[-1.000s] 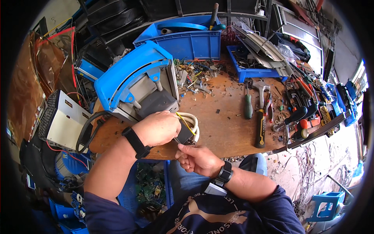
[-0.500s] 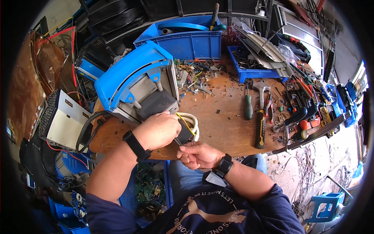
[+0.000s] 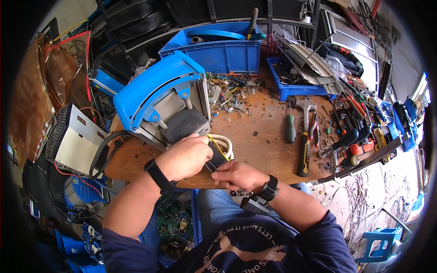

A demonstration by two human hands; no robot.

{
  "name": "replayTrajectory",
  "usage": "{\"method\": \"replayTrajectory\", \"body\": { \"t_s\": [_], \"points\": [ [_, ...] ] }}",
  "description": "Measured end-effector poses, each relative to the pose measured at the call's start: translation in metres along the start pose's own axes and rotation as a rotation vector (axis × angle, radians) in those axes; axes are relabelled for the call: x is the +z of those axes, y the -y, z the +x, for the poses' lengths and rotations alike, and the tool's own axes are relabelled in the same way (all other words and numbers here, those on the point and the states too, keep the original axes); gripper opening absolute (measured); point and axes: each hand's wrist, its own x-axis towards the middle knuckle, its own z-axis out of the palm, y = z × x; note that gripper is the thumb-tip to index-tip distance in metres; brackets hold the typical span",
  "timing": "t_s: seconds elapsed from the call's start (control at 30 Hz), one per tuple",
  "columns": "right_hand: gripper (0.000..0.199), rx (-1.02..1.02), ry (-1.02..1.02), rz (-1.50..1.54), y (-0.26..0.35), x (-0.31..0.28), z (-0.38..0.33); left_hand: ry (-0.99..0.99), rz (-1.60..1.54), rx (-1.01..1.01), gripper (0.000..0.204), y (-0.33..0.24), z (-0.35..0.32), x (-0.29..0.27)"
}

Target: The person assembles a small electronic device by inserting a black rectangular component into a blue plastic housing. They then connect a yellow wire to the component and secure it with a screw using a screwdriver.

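Observation:
A blue-and-grey machine housing [image 3: 157,86] lies tilted on the near left of the wooden workbench, a dark grey box-shaped part [image 3: 185,125] inside it. Just below that part, my left hand [image 3: 189,157] is closed over the upper side of a dark flat piece [image 3: 216,158]. My right hand [image 3: 241,174] pinches the lower corner of the same piece between thumb and fingers. A yellow wire [image 3: 217,146] runs across beside it, in front of a coiled cream cable [image 3: 228,144]. Both hands hide part of the flat piece.
On the bench [image 3: 259,154] to the right lie a green-handled screwdriver [image 3: 290,127], a hammer [image 3: 304,145] and red-handled pliers [image 3: 315,129]. Loose scrap [image 3: 232,91] covers the back, before a blue crate [image 3: 218,54]. A blue tray [image 3: 296,86] holds metal strips. Several tools crowd the right edge.
My right hand has moved slightly up and right, with its fingers now against the dark flat piece's lower corner. More of that piece shows between my hands. My left hand has barely shifted.

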Motion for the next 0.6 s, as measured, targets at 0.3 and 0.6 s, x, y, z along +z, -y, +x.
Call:
{"method": "replayTrajectory", "body": {
  "t_s": [0.3,0.6],
  "points": [
    [0.017,-0.444,-0.447,-1.594,0.014,0.024,-0.014,0.006,-0.025,0.026,0.011,0.0,0.0,-0.001],
    [0.014,-0.395,-0.387,-1.667,0.031,0.026,-0.018,0.232,0.036,0.094,0.011,0.008,0.018,-0.007]
  ]
}}
